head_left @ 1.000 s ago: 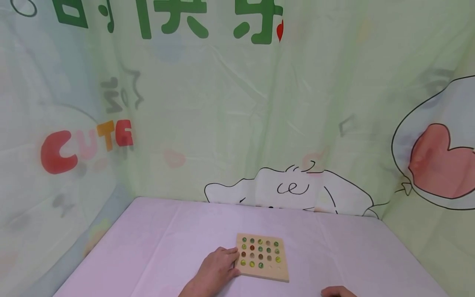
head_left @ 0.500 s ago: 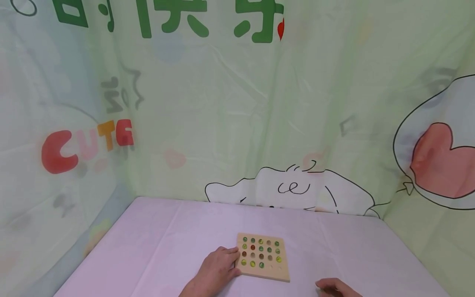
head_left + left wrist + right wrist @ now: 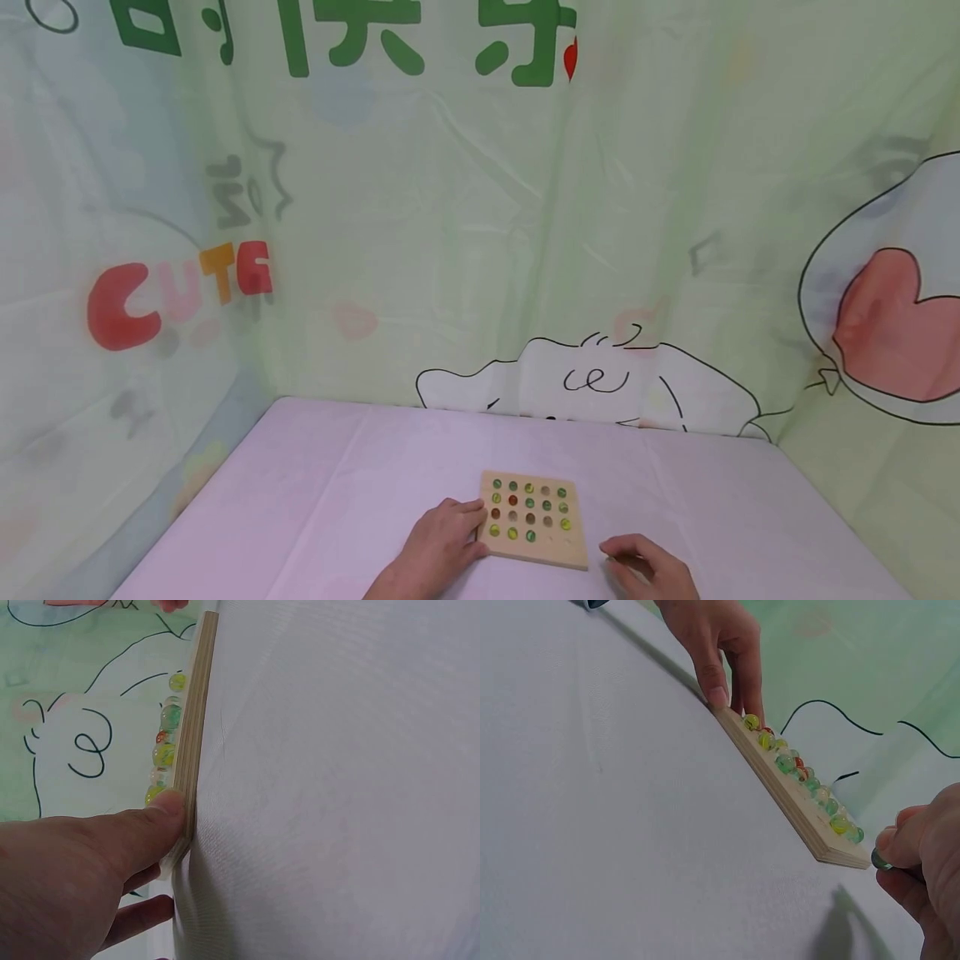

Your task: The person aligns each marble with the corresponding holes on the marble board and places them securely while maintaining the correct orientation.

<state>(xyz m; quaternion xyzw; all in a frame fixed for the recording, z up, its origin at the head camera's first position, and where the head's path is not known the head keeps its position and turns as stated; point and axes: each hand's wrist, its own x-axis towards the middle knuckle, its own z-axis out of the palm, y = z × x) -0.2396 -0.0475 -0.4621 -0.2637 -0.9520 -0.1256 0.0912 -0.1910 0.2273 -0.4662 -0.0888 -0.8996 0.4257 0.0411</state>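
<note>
A square wooden board [image 3: 532, 553] lies on the table, with rows of green, yellow, red and clear glass marbles [image 3: 786, 763] seated in it. Two small bare hollows show near its front right corner. My left hand [image 3: 438, 537] grips the board at its left side, thumb at the near corner and fingers along the left edge. Just off the front right corner, my right hand [image 3: 651, 567] pinches a dark green marble [image 3: 880, 859] between thumb and fingertips, seen best in the right wrist view. The curled fingers mostly hide that marble in the head view.
A pale pinkish-white cloth [image 3: 360, 483] covers the table. Behind it and along the sides hang light green printed curtains [image 3: 420, 250] with cartoon drawings and letters. A small dark object [image 3: 594, 603] shows at the top edge of the right wrist view.
My right hand has come in from the bottom edge, moving left and forward to beside the board. The left hand and the board keep their places.
</note>
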